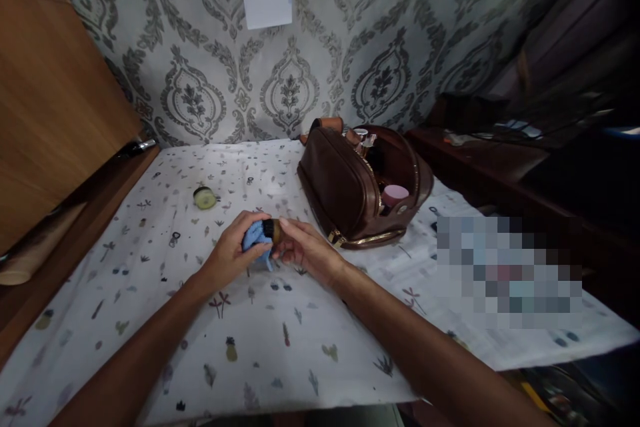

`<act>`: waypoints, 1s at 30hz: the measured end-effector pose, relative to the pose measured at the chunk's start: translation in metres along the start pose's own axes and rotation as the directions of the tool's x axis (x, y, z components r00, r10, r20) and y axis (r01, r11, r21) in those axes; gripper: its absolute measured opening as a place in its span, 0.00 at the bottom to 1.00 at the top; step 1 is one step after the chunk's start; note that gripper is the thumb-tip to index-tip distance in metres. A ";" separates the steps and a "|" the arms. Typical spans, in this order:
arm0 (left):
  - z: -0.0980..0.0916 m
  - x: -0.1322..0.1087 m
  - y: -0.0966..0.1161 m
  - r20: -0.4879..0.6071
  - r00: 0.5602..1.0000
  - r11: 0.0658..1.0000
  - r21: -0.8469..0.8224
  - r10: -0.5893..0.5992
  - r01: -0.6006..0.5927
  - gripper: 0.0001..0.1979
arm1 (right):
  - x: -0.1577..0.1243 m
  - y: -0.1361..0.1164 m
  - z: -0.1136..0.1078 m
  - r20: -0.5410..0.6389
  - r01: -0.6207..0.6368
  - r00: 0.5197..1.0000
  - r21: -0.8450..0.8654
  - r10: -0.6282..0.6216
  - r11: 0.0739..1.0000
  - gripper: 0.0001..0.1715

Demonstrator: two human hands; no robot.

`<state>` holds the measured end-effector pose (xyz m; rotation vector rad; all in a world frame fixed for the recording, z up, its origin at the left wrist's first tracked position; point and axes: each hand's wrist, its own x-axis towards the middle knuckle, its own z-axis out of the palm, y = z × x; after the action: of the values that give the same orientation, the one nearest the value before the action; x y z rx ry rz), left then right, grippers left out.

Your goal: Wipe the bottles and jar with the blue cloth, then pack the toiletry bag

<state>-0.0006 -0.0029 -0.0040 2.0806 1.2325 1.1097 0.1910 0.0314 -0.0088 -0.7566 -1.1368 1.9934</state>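
Note:
My left hand [235,252] is closed around a blue cloth [254,235], which is pressed against a small dark bottle [273,230] with a black cap. My right hand [306,248] grips that bottle from the other side, fingers wrapped around it. Both hands meet just above the white patterned tablecloth [165,293], a little left of an open brown leather toiletry bag [345,190]. Most of the bottle is hidden by my fingers and the cloth.
Inside the bag I see a pink-lidded jar [395,195] and other small containers. A small round yellowish tin [205,197] lies on the cloth to the left. A wooden panel [55,100] stands at far left, dark furniture [480,153] at right, patterned wallpaper behind.

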 end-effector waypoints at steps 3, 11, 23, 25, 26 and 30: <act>0.000 -0.001 0.002 -0.020 0.998 0.998 -0.030 -0.057 0.057 0.20 | 0.000 -0.001 -0.001 -0.012 0.062 0.998 -0.016 -0.062 0.998 0.29; -0.003 0.000 0.011 0.029 0.969 0.959 -0.137 -0.246 0.248 0.21 | 0.001 -0.001 -0.004 0.029 0.316 0.947 -0.245 -0.319 0.916 0.27; 0.001 0.003 0.012 -0.057 0.995 0.997 -0.002 -0.077 0.077 0.22 | 0.002 -0.001 -0.005 -0.028 0.161 0.986 -0.141 -0.166 0.977 0.28; 0.002 0.002 0.012 -0.012 0.978 0.977 -0.063 -0.206 0.205 0.25 | 0.002 -0.001 -0.005 -0.011 0.199 0.979 -0.164 -0.203 0.966 0.28; 0.002 0.001 0.012 0.010 0.970 0.965 -0.092 -0.244 0.244 0.25 | 0.003 0.000 -0.004 0.001 0.213 0.976 -0.181 -0.217 0.960 0.28; 0.004 0.001 0.010 -0.021 0.987 0.984 -0.091 -0.159 0.156 0.18 | 0.004 0.002 -0.004 0.013 0.206 0.978 -0.222 -0.208 0.953 0.28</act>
<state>0.0081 -0.0069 0.0014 1.8729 1.3118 1.1043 0.1914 0.0363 -0.0127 -0.7255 -1.3895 1.7050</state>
